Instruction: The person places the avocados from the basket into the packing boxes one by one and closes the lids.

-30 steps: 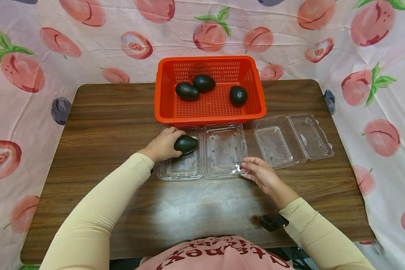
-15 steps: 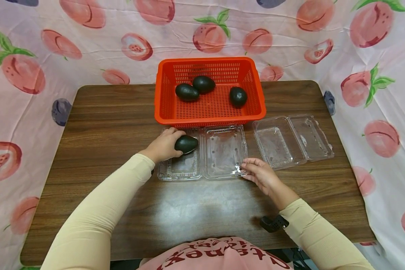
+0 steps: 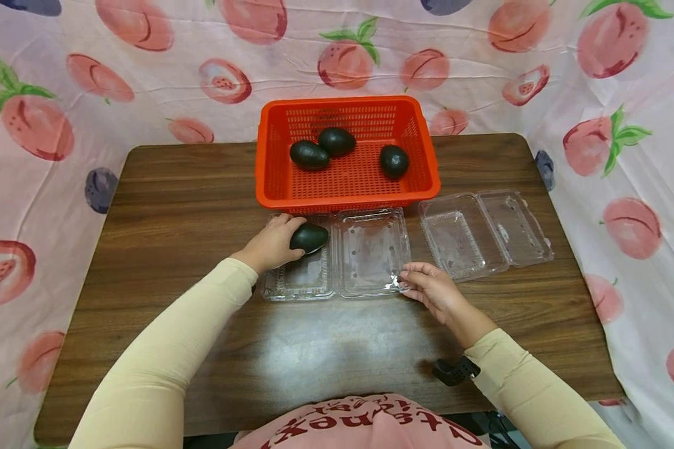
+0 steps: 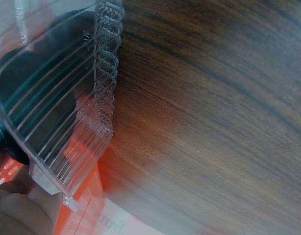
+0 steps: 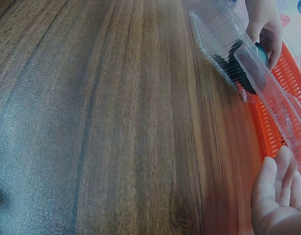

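A dark green avocado is in my left hand, thumb and fingers gripping its left end. It sits in the left half of an opened clear plastic clamshell container; the left wrist view shows the avocado through the ribbed wall. At the right edge of the clamshell's lid half, my right hand pinches the near right corner. In the right wrist view that hand appears below the lid edge, its fingers fairly straight.
An orange-red plastic basket stands behind the clamshell with three avocados inside. A second opened clear clamshell lies to the right on the wooden table. Peach-patterned cloth hangs around the table.
Both hands, the avocado and the clamshell hold their places. Only a slight shift of the head view shows.
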Available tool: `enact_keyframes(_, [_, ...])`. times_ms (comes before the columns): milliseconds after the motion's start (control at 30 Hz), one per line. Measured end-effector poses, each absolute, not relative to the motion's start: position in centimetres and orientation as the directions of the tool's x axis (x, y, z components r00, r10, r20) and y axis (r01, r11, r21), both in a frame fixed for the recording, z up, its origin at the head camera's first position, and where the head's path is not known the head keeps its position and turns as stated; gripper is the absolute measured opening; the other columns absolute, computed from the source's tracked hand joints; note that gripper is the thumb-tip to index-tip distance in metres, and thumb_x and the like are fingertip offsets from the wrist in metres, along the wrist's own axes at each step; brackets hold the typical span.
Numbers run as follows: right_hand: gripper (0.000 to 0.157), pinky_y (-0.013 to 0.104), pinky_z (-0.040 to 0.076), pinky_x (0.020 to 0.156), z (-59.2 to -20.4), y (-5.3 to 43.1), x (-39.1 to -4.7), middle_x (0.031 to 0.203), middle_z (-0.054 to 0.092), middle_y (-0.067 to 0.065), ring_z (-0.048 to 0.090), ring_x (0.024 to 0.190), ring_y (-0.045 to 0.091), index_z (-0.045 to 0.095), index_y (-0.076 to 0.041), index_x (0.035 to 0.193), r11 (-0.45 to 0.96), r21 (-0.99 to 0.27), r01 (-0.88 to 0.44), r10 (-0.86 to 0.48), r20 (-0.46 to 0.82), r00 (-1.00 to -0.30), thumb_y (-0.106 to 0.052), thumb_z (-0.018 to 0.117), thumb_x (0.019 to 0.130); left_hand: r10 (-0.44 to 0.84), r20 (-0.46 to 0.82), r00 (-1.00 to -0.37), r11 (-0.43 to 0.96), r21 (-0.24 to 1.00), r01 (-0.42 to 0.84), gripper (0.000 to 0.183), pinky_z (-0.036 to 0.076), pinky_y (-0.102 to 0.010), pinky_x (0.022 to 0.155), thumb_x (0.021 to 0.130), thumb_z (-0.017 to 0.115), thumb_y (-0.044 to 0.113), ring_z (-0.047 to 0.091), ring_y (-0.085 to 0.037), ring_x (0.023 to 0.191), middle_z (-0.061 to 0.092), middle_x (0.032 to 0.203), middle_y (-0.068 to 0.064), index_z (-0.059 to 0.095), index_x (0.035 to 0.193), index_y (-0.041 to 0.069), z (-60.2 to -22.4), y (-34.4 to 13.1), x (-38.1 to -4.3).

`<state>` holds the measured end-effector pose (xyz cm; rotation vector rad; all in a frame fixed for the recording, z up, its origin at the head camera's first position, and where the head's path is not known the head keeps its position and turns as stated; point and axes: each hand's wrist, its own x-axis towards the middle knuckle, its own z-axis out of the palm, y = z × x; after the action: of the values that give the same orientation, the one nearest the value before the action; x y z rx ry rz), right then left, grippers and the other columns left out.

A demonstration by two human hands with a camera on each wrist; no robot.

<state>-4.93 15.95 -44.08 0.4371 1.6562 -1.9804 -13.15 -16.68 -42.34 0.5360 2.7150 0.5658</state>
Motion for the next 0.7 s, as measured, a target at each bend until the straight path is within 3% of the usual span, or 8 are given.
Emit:
enact_keyframes(300, [0.017, 0.021, 0.053, 0.078, -43.91, 15.88, -4.96, 0.092, 0.061, -0.005, 0.06, 0.085, 0.007, 0.05, 0.002, 0.112, -0.097, -0.813, 0.575, -0.174, -0.555, -0.814, -0.001, 0.048, 0.096, 0.42, -0.202, -0.885, 0.841, 0.452, 0.297, 0.066, 0.026, -0.053, 0.112, 0.08, 0.073, 0.016, 0.043, -0.041, 0.122, 0.05, 0.125, -0.023, 0.046, 0.137, -0.002, -42.32, -17.05, -12.91])
enact_keyframes(533, [0.014, 0.021, 0.053, 0.077, -43.69, 16.01, -4.83, 0.091, 0.061, -0.005, 0.06, 0.084, 0.006, 0.051, 0.0, 0.11, -0.103, -0.814, 0.572, -0.176, -0.551, -0.816, -0.001, 0.048, 0.096, 0.422, -0.202, -0.884, 0.835, 0.468, 0.291, 0.066, 0.035, -0.048, 0.105, 0.081, 0.073, 0.016, 0.042, -0.038, 0.121, 0.048, 0.126, -0.022, 0.045, 0.139, -0.001, -41.84, -17.19, -12.75])
enact_keyframes(700, [0.014, 0.021, 0.053, 0.077, -43.63, 16.02, -4.78, 0.092, 0.061, -0.005, 0.06, 0.084, 0.006, 0.05, 0.0, 0.111, -0.097, -0.815, 0.571, -0.178, -0.551, -0.815, -0.001, 0.047, 0.097, 0.427, -0.193, -0.884, 0.828, 0.475, 0.296, 0.066, 0.035, -0.048, 0.105, 0.081, 0.073, 0.015, 0.041, -0.037, 0.122, 0.047, 0.128, -0.022, 0.044, 0.139, -0.001, -42.08, -17.45, -12.61])
